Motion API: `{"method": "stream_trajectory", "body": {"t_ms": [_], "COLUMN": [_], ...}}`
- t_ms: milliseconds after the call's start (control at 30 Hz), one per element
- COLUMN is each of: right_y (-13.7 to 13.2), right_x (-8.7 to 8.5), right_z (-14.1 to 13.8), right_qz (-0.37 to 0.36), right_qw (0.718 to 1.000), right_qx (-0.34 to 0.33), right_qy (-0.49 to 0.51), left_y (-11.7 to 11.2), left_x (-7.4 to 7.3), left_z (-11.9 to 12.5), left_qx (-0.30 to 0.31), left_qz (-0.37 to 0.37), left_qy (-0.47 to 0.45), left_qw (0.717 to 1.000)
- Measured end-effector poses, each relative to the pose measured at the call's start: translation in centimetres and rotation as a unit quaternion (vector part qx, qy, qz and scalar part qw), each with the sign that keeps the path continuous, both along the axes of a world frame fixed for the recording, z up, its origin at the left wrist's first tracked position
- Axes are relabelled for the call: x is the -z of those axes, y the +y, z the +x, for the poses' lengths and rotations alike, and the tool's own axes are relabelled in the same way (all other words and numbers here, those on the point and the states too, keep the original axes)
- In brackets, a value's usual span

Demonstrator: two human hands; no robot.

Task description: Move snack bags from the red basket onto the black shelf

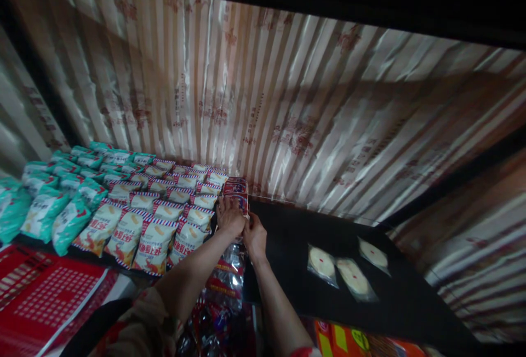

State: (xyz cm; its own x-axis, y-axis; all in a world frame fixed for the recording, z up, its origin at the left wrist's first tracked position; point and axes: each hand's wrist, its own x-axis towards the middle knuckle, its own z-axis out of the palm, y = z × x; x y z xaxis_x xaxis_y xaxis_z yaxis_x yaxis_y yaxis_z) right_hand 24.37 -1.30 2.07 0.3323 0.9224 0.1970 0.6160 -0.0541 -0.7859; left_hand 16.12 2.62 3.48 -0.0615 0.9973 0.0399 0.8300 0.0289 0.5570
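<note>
A row of red-and-blue snack packets (235,188) lies on the black shelf, up against the foil-lined back wall. On top of one packet rests my left hand (230,217), its fingers stretched out over the front. My right hand (255,234) is at the packet's right edge, fingers bent in and pressed together on it; the exact grip is partly hidden. Below my wrists, clear shiny packets with red print (227,273) continue toward the shelf's front edge. Cream-coloured snack bags (150,246) with striped tops stand just left of my left hand.
Teal snack bags (43,214) fill the far left. Three round pale items in clear wrappers (321,262) lie on the black shelf (283,236) to the right. A red basket (53,291) is at lower left, and orange packets (349,340) sit lower right. Corrugated foil lining (255,94) closes the back.
</note>
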Motion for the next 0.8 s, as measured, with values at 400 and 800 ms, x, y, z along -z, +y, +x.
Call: {"method": "stream_trajectory", "body": {"t_ms": [400, 800], "right_y": [0.0, -0.9], "right_x": [0.2, -0.6], "right_z": [0.1, 0.6], "right_qz": [-0.008, -0.110], "right_qw": [1.000, 0.988], "right_qx": [-0.009, 0.006], "right_qy": [0.012, -0.113], "left_y": [2.7, 3.2], "left_x": [-0.2, 0.8], "left_z": [0.4, 0.6], "left_qx": [-0.007, -0.008], "left_qz": [-0.069, -0.059], "left_qy": [0.005, 0.087], "left_qw": [0.998, 0.994]}}
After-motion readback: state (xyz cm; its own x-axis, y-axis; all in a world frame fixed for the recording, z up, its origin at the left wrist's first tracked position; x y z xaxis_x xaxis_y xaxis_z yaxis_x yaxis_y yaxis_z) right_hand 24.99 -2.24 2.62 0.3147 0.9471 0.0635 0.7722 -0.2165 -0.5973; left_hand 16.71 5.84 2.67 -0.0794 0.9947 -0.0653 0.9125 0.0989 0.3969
